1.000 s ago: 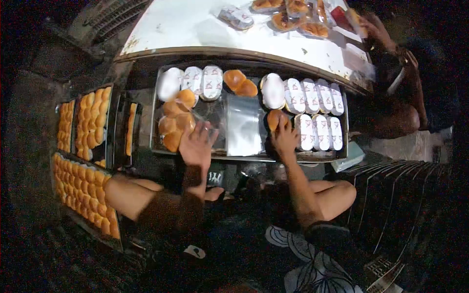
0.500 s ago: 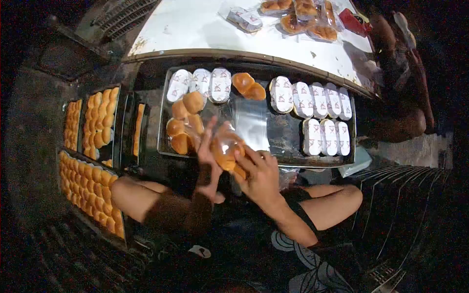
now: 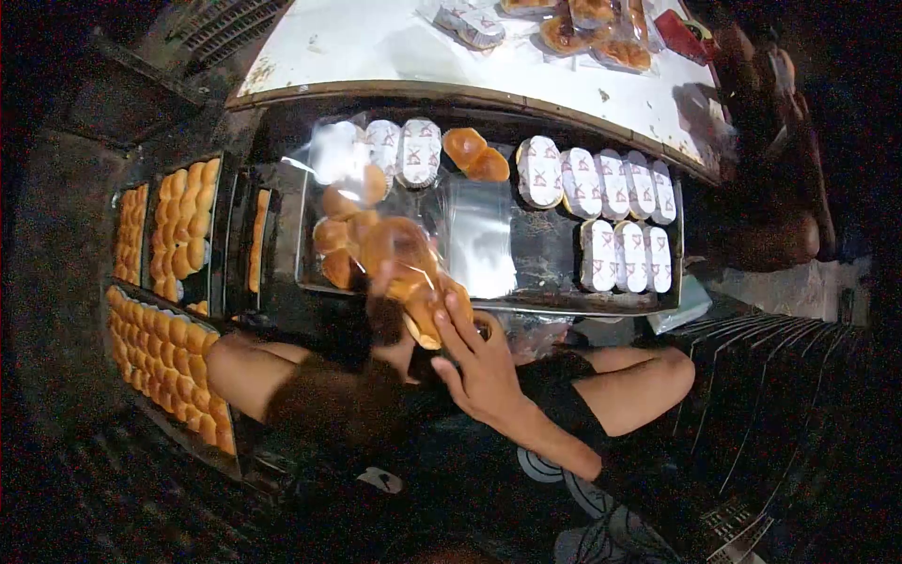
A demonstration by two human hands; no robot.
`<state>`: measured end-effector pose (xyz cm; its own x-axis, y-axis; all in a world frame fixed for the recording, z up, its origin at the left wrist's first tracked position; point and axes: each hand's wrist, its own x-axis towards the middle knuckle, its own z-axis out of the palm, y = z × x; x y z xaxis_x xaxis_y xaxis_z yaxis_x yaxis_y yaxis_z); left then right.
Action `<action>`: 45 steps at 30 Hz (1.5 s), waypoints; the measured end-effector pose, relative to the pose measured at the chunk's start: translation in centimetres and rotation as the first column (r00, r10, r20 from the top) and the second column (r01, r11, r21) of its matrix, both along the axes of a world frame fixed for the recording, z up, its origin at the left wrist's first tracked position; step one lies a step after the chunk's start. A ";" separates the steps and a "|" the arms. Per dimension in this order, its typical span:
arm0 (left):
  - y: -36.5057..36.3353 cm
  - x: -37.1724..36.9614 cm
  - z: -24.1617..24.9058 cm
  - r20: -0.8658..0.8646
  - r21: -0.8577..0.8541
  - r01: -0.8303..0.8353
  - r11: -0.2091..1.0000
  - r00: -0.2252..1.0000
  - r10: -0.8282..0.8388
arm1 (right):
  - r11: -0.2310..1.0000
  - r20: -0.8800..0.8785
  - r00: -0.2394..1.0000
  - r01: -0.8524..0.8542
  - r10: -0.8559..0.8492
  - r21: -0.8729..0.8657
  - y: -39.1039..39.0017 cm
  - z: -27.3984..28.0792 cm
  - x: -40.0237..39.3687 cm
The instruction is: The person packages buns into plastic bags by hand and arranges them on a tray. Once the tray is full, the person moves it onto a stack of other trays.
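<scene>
A glossy brown bread bun (image 3: 402, 246) sits in a clear plastic bag above the near left edge of a dark metal tray (image 3: 601, 308). My right hand (image 3: 481, 368) grips the bun's lower end, its fingers lying along the side. At the bun's left is my left hand (image 3: 383, 305), partly hidden and smeared by motion, so its grip does not show. Loose buns (image 3: 333, 252) lie just beyond it in the tray. A stack of clear plastic bags (image 3: 482, 240) rests in the tray's middle.
Several buns with white printed paper undersides up (image 3: 614, 256) fill the tray's right side; others (image 3: 418, 153) line its back left. Bagged buns (image 3: 594, 39) lie on the white table (image 3: 376, 56). Trays of buns (image 3: 169, 362) stand at left. Another person's limb (image 3: 785, 235) shows at right.
The bun in its bag has tilted, its far end swinging up and left. My right hand has shifted slightly down and left. The left hand is now more hidden beside the bun.
</scene>
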<state>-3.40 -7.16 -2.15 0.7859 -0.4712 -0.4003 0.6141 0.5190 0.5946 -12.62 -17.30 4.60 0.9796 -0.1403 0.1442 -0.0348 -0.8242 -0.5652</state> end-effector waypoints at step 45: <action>-3.2 0.1 -1.0 0.446 0.885 -0.016 0.465 0.313 -0.839 | 0.759 -0.172 0.886 0.459 -0.431 0.461 -1.4 -9.3 -1.0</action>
